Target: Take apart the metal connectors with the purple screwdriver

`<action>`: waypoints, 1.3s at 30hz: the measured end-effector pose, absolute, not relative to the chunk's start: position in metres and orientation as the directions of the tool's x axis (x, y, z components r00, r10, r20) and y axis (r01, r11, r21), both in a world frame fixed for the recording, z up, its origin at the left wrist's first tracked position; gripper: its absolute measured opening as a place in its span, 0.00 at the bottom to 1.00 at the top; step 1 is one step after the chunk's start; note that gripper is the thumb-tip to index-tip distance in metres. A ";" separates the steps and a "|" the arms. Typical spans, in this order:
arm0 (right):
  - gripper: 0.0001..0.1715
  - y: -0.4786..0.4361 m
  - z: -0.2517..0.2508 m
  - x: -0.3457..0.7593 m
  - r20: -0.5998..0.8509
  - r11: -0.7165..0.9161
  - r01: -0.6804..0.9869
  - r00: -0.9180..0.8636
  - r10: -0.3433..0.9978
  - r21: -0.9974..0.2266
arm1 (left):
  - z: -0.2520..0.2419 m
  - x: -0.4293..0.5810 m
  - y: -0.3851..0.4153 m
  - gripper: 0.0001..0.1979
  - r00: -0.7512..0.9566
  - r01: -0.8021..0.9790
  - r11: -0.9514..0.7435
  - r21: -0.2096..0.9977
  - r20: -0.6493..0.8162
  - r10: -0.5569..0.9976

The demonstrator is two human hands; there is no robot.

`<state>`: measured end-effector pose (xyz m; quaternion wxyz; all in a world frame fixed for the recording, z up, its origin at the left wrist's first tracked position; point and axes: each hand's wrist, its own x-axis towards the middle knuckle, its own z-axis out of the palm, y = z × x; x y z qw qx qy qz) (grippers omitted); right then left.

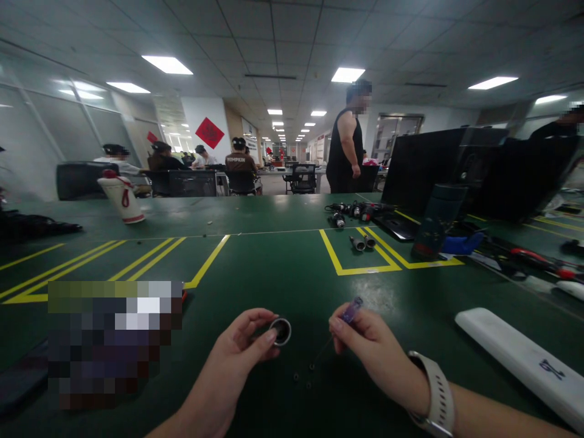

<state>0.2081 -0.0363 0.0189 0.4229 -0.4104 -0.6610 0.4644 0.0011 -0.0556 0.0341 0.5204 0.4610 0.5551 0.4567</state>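
Observation:
My left hand (239, 350) is closed around a round metal sleeve (288, 333), its open end facing me and its inside dark. My right hand (369, 340), with a pale watch strap at the wrist, grips a thin screwdriver (353, 309) by its purple see-through handle. The slender shaft slants down and left toward the table. Near its tip lie several tiny dark ring-like parts (296, 377) on the green tabletop (264, 274), below and between my hands. Whether the tip touches one of them I cannot tell.
Metal cylindrical fittings (358, 243) lie inside a yellow-taped area, with cabled parts (338, 219) behind. A dark bottle (438, 222) stands at right, near a white case (515, 353). A white cup (121, 198) stands back left. A person (344, 146) stands beyond the table.

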 end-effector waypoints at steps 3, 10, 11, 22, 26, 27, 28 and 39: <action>0.16 -0.036 0.018 0.207 0.181 0.250 0.181 -0.328 0.927 -0.951 | 0.035 0.001 -0.058 0.12 -0.033 -0.022 0.185 0.983 -0.185 0.982; 0.14 -0.041 0.018 0.207 0.234 0.346 0.305 -0.350 0.907 -0.887 | 0.031 0.001 -0.060 0.15 -0.009 0.073 0.208 0.975 -0.208 0.978; 0.14 -0.041 0.019 0.207 0.242 0.355 0.317 -0.345 0.907 -0.879 | 0.030 0.000 -0.061 0.16 -0.003 0.081 0.205 0.976 -0.205 0.979; 0.16 -0.032 0.010 0.199 -0.014 0.003 0.084 -0.199 0.980 -0.996 | 0.036 0.006 -0.066 0.17 -0.039 0.058 0.225 0.973 -0.223 0.974; 0.16 -0.036 0.014 0.197 -0.120 -0.169 -0.203 -0.232 0.965 -0.965 | 0.034 0.005 -0.066 0.20 -0.019 0.031 0.257 0.966 -0.257 0.966; 0.16 -0.038 0.016 0.196 -0.124 -0.188 -0.257 -0.244 0.962 -0.948 | 0.034 0.005 -0.066 0.21 -0.021 0.024 0.256 0.966 -0.256 0.966; 0.16 -0.040 0.019 0.196 -0.112 -0.188 -0.301 -0.253 0.961 -0.935 | 0.034 0.005 -0.066 0.21 -0.023 0.018 0.257 0.966 -0.257 0.966; 0.09 -0.063 0.026 0.200 0.345 0.449 0.201 -0.401 0.848 -0.870 | 0.033 0.011 -0.068 0.18 -0.029 0.023 0.179 0.984 -0.179 0.983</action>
